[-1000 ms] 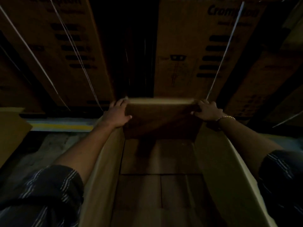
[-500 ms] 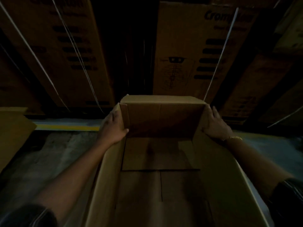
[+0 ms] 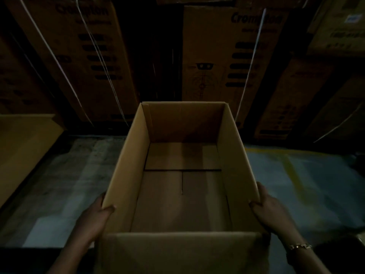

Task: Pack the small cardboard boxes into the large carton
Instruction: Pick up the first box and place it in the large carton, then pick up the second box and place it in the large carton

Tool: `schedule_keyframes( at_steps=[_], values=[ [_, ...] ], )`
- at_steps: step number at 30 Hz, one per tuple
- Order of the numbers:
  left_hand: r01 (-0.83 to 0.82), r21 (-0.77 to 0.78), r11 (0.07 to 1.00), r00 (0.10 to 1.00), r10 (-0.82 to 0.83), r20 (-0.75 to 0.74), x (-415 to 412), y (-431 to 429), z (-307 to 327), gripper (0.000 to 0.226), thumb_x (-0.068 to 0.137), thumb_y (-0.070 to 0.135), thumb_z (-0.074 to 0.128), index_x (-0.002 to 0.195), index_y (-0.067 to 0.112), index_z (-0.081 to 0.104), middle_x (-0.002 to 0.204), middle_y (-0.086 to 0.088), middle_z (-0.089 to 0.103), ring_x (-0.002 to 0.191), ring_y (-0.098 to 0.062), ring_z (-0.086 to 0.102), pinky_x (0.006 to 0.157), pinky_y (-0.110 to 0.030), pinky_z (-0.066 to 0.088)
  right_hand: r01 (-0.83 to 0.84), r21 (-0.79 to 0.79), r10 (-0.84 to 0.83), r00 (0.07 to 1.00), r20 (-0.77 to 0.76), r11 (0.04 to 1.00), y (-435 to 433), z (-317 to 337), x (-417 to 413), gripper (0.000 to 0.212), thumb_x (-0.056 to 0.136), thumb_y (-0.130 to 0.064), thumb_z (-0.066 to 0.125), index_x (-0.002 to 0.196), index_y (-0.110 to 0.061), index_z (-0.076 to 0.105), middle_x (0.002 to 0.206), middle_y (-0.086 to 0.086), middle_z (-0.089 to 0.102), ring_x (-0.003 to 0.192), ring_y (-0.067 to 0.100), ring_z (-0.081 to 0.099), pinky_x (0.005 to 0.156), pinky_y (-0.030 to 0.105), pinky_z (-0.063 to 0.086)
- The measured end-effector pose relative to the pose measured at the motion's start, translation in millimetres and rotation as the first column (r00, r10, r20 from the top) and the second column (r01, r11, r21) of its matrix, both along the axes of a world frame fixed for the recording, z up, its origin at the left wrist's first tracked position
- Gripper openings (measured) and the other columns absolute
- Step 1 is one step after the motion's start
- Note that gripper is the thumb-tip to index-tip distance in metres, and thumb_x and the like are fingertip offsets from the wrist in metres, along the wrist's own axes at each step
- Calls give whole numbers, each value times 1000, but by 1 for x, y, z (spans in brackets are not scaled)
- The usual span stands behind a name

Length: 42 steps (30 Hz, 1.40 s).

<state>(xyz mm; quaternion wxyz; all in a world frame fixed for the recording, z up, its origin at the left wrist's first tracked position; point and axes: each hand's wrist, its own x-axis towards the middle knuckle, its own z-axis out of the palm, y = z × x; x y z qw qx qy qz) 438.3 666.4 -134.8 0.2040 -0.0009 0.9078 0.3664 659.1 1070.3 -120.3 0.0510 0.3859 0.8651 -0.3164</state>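
Note:
A large open brown carton (image 3: 126, 167) stands on the floor in front of me, its inside bare down to the folded bottom flaps. My left hand (image 3: 94, 216) grips the near end of its left wall, thumb hooked over the rim. My right hand (image 3: 270, 210), with a bracelet at the wrist, grips the near end of the right wall the same way. The near flap (image 3: 181, 252) folds toward me. No small cardboard boxes are in view.
Tall printed cartons (image 3: 223, 62) bound with white straps stand stacked just behind the carton. A flat cardboard sheet (image 3: 21, 147) lies at the left. Grey concrete floor (image 3: 306, 184) with a yellow line shows on both sides.
Both hands have slid from the carton's far corners back along the side walls to the near end. The view has pulled back, showing the whole carton.

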Motion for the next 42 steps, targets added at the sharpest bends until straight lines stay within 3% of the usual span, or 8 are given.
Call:
schedule_keyframes(
  at_steps=[7,15,19,22,24,27,36,42],
  values=[
    [-18,12,1000,1000,18,9,17,17,9,51,98,12,52,148,15,42,136,-16,56,101,-24,52,83,-35,43,4,-22,-5,1000,-26,1000,5,14,7,47,93,-17,55,138,-26,43,111,6,65,93,28,65,83,47,56],
    [39,-54,998,999,-39,-6,35,12,9,55,95,15,50,149,23,41,129,-12,60,95,-24,57,77,-32,46,-17,31,17,1000,-10,999,6,13,26,47,95,-23,55,140,-27,41,100,2,63,83,24,64,76,39,55],
    [60,-85,995,998,-60,-7,36,9,14,59,92,31,54,148,24,38,132,-10,60,96,-23,56,80,-32,46,-12,46,12,1000,11,999,6,12,28,49,94,-26,56,140,-26,40,106,10,68,85,28,66,80,45,56],
    [79,-44,996,996,-78,34,31,-2,9,96,71,70,48,155,27,27,148,-6,49,121,-26,55,101,-40,46,-4,45,3,1000,27,999,8,12,30,51,96,-35,58,142,-23,39,117,12,66,91,29,65,83,42,53],
    [74,5,997,997,-74,23,32,-12,11,110,65,87,41,157,28,23,156,-3,40,133,-26,48,108,-44,42,-17,76,15,999,37,997,7,12,30,68,94,-48,57,149,-20,30,139,15,54,106,32,62,89,44,51],
    [9,76,997,1000,-7,-23,36,-30,31,97,79,84,43,157,30,23,160,-1,32,141,-25,39,113,-39,34,-27,183,25,1000,12,983,-8,24,13,99,80,-79,41,156,-21,18,158,13,30,131,37,46,101,49,45],
    [-158,223,962,953,207,-221,-12,-184,83,98,72,90,45,152,37,30,159,4,33,140,-22,38,112,-41,34,-228,202,270,939,-213,952,-148,85,-130,81,88,-59,51,157,-31,18,165,4,17,145,32,29,111,57,34],
    [-282,227,932,865,349,-359,-55,-334,110,83,81,78,48,149,31,41,153,3,41,128,-16,45,102,-35,38,-422,90,418,801,-429,902,-289,112,-227,83,84,-56,56,156,-31,22,163,4,22,139,33,37,104,52,38]
  ],
)
